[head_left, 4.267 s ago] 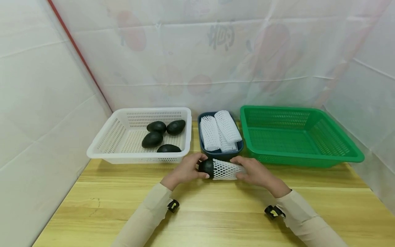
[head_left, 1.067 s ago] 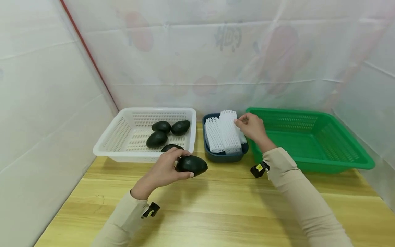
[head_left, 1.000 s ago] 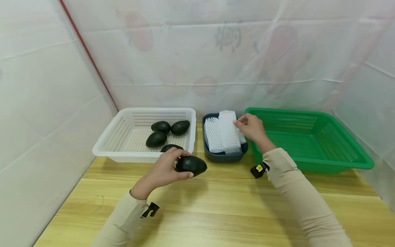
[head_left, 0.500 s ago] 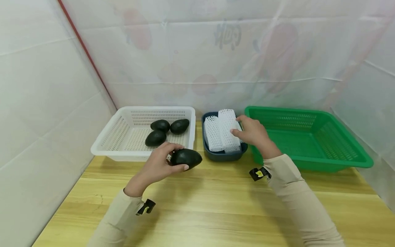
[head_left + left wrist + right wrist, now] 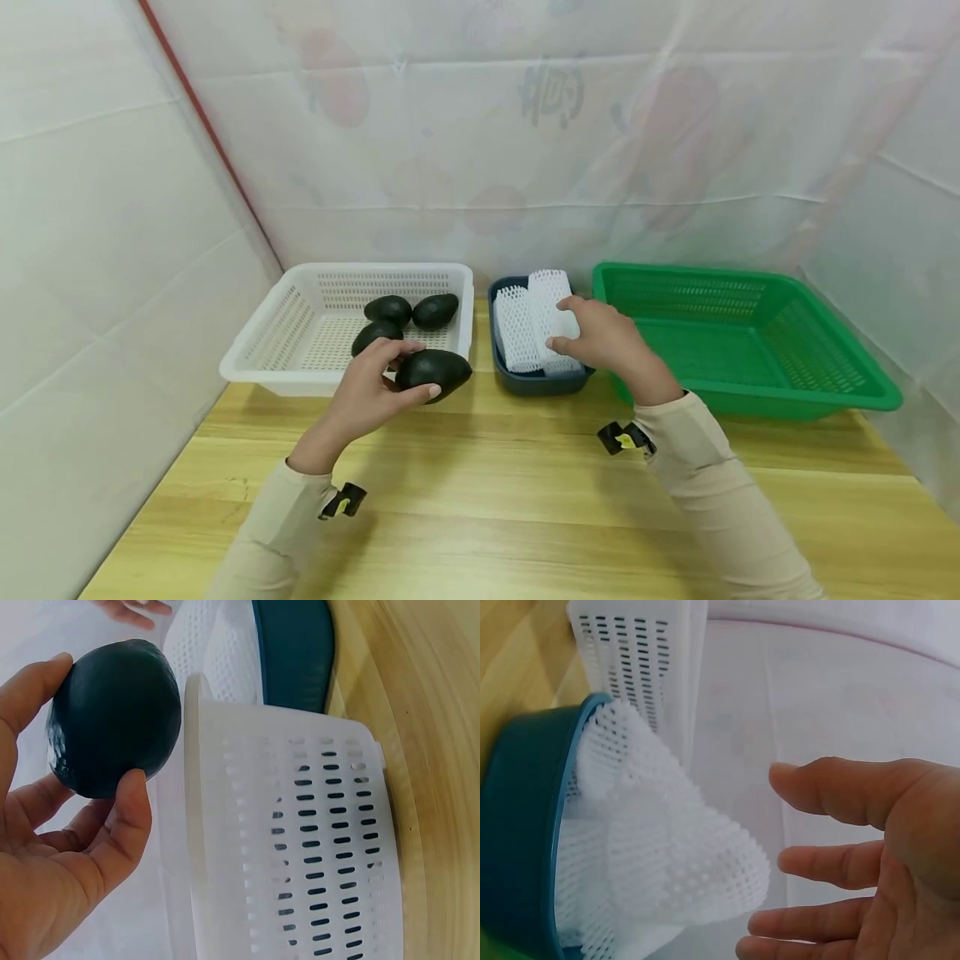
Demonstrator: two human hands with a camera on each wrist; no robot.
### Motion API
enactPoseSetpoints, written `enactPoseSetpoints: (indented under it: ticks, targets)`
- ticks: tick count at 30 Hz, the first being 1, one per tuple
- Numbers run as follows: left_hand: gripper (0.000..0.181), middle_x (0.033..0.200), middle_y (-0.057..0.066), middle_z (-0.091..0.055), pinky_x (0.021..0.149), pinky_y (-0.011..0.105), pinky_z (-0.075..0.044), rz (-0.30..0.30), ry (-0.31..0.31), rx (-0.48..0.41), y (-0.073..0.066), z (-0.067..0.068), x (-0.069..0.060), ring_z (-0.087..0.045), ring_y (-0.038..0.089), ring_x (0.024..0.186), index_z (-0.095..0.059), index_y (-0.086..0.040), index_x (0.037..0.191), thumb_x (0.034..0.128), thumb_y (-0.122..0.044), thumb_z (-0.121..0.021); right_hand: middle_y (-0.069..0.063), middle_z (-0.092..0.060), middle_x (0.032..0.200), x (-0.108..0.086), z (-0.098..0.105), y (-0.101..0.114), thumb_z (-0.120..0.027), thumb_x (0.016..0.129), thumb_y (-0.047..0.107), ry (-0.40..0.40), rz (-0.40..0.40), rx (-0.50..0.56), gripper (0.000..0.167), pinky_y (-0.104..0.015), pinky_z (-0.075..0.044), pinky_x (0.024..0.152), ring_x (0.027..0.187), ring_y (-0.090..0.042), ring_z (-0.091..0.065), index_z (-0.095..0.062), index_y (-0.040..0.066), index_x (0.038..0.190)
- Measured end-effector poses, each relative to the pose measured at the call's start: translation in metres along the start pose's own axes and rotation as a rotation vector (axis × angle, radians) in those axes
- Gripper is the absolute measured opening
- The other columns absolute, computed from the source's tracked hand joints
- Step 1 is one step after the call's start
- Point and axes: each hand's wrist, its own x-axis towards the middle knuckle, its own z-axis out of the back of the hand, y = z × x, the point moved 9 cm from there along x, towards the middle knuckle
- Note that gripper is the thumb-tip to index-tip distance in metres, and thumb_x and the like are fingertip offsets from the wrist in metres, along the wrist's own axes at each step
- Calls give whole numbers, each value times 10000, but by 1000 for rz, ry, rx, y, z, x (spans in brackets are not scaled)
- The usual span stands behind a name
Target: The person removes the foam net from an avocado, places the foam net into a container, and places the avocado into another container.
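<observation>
My left hand (image 5: 367, 396) holds a dark avocado (image 5: 435, 375) between thumb and fingers, over the near right rim of the white basket (image 5: 262, 379). In the left wrist view the bare avocado (image 5: 116, 712) sits at the fingertips beside the basket wall. My right hand (image 5: 611, 337) is spread over the right side of a dark blue bin (image 5: 542, 385) of white foam net sleeves (image 5: 517, 329). In the right wrist view its fingers (image 5: 829, 866) hold nothing and stand apart from the top sleeve (image 5: 690, 862).
Several avocados (image 5: 388, 309) lie inside the white basket, partly hidden by my left hand. A green basket (image 5: 720, 350) with nothing in it stands to the right of the bin. White sheeting (image 5: 450, 150) hangs behind the wooden table (image 5: 510, 500).
Seconds ago both hands held an avocado partly in a foam sleeve; now the left hand holds a bare one. Lately it moved left, while the right hand moved nearer and spread its fingers.
</observation>
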Motion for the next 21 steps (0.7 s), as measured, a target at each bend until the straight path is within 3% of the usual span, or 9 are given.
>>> enactPoseSetpoints:
  ticks: [13,21]
  targets:
    - [515,1074,100,-545,635,326,-520,43,-42,11,12,12,5,-545,211,882,-596,-52,1174,732,-213,-806,-151,-556,1233,-5,-16,24,-682,844,338,31,76,-69,616,-503,-457,776,1056,-325,-541,-466,41,1339]
    - [541,1052,113,-559,639,347,-487,30,-79,82,21,23,7,-532,204,821,-593,-39,1192,724,-199,-813,-134,-544,1250,-4,-23,38,-685,837,344,40,91,-89,605,-519,-433,812,1111,-309,-511,-481,70,1337]
